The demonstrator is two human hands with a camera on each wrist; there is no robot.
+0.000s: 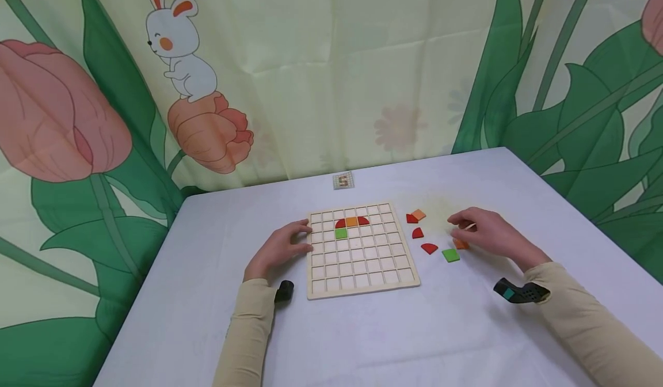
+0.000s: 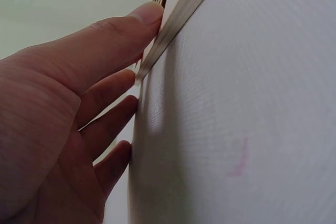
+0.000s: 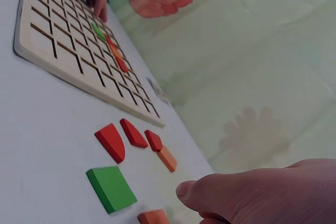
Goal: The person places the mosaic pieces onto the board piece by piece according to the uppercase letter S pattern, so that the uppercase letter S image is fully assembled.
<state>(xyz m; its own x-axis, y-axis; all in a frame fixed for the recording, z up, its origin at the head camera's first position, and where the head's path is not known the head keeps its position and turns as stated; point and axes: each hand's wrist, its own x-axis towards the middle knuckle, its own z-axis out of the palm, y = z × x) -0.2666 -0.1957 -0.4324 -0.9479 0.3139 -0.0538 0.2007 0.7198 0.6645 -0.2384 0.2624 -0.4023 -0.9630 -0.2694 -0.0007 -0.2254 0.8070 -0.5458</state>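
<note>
A wooden grid board [image 1: 362, 254] lies on the table, with a red quarter-round tile [image 1: 340, 223], an orange square tile [image 1: 352, 222] and another red tile [image 1: 364, 220] in one row. Below the left red one sits a green square tile [image 1: 340, 233]. My left hand [image 1: 282, 244] touches the board's left edge with thumb and fingertips, fingers loosely extended. To the right of the board my right hand [image 1: 484, 231] pinches a thin pale piece [image 1: 469, 226], mostly hidden by the fingers. Beneath that hand lies an orange tile [image 1: 460, 244], partly covered.
Between board and right hand lie a loose green tile [image 1: 450, 255], red tiles [image 1: 429, 249] and an orange tile [image 1: 418, 214] against a red one. Behind the board is a small patterned card [image 1: 343, 180]. A printed curtain [image 1: 311, 87] hangs along the table's far edge.
</note>
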